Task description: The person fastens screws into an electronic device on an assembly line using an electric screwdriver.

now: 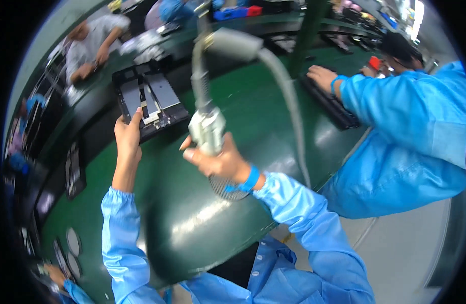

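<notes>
My left hand [127,137] grips the near left edge of an opened flat electronic device [159,96]. It has a black frame, silver-grey panels and a small circuit board along its near edge. My right hand [220,162], with a blue strap at the wrist, is closed around the lower end of a pale grey hand tool [207,126]. That tool hangs upright from above, just right of the device, and its tip is hidden by my fingers. Beneath my right wrist a round perforated disc [225,188] shows in part.
A grey cable [292,111] loops down right of the tool. Rightward, a co-worker in blue has a hand [321,78] on a long black part [334,106]. Dark parts [73,172] and round discs [73,242] lie at left on the green table [192,202]. A green post [306,38] stands behind.
</notes>
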The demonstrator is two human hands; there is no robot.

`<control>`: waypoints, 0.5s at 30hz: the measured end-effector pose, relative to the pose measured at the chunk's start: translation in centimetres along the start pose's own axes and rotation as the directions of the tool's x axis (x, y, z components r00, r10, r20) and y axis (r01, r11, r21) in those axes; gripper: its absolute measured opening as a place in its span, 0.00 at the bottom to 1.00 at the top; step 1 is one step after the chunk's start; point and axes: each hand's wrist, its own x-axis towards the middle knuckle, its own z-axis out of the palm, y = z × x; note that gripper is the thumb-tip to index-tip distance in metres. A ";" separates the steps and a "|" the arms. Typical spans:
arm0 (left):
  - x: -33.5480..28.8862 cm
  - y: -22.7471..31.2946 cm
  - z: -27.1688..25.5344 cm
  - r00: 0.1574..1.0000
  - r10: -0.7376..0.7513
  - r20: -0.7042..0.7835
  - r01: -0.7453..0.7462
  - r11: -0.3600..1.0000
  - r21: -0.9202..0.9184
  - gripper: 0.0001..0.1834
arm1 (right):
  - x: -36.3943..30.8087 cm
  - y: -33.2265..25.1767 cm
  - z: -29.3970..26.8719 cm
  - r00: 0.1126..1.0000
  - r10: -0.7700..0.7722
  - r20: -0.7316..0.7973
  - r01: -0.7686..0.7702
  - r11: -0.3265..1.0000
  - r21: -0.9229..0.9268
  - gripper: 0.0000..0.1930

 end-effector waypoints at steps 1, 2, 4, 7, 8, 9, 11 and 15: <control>-3.5 1.4 -1.2 0.999 -0.027 -0.043 0.028 0.999 0.025 0.23 | 0.1 0.2 -0.3 0.997 -0.073 -0.031 0.072 0.997 -0.041 0.05; -7.0 2.2 -2.1 0.994 -0.053 -0.101 0.058 0.997 0.054 0.25 | 0.3 0.4 -0.4 0.989 -0.144 -0.047 0.140 0.987 -0.073 0.05; -13.5 1.9 -4.9 0.982 -0.156 -0.106 0.169 0.978 0.119 0.28 | 0.2 0.1 -1.2 0.991 -0.118 -0.057 0.114 0.992 -0.058 0.04; -24.5 1.6 -5.9 0.938 -0.320 -0.135 0.342 0.919 0.195 0.30 | 0.6 0.6 -2.7 0.972 -0.227 -0.057 0.219 0.968 -0.126 0.09; -27.3 0.5 -6.2 0.918 -0.361 -0.163 0.393 0.884 0.255 0.29 | 0.7 0.6 -2.0 0.966 -0.239 -0.101 0.226 0.967 -0.119 0.08; -29.9 -0.3 -6.1 0.941 -0.319 -0.116 0.335 0.925 0.178 0.29 | 0.8 0.4 -1.5 0.973 -0.213 -0.089 0.205 0.975 -0.088 0.09; -33.3 -0.9 -4.8 0.951 -0.302 -0.072 0.304 0.952 0.027 0.28 | 0.9 0.5 -0.9 0.982 -0.173 -0.077 0.170 0.984 -0.052 0.10; -35.9 0.9 -5.7 0.987 -0.151 -0.054 0.158 0.855 0.495 0.32 | 0.8 1.5 -0.4 0.988 -0.150 -0.022 0.149 0.989 -0.020 0.13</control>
